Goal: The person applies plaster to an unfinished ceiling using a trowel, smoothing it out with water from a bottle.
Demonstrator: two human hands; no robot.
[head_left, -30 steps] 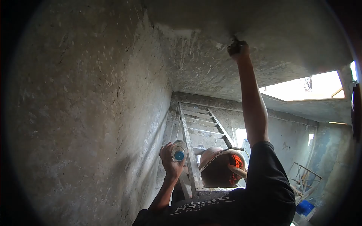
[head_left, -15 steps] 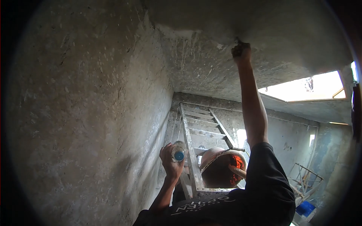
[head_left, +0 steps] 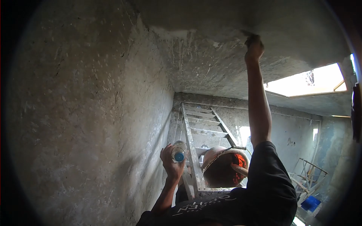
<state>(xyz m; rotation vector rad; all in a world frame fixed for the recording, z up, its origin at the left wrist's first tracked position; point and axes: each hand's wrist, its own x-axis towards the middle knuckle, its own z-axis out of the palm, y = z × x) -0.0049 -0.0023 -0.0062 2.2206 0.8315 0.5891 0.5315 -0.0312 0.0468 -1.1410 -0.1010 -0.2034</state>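
Observation:
My left hand is wrapped round a clear plastic bottle whose blue cap points toward me. High above it, my right hand is closed at the grey ceiling, arm stretched up. From that fist a dark flat-bladed tool sticks out to the left, right at the ceiling surface; its handle is hidden in the fingers. Below my right arm a bucket rests by the ladder, with an orange-red patch inside and a wooden handle in its mouth.
A rough plastered wall rises close on my left. Bright daylight comes through an opening at the right. Lower right stand a metal frame and a blue object.
My right hand has moved right and slightly up along the ceiling with the tool, and the blade now shows more. My left hand keeps the bottle in nearly the same place.

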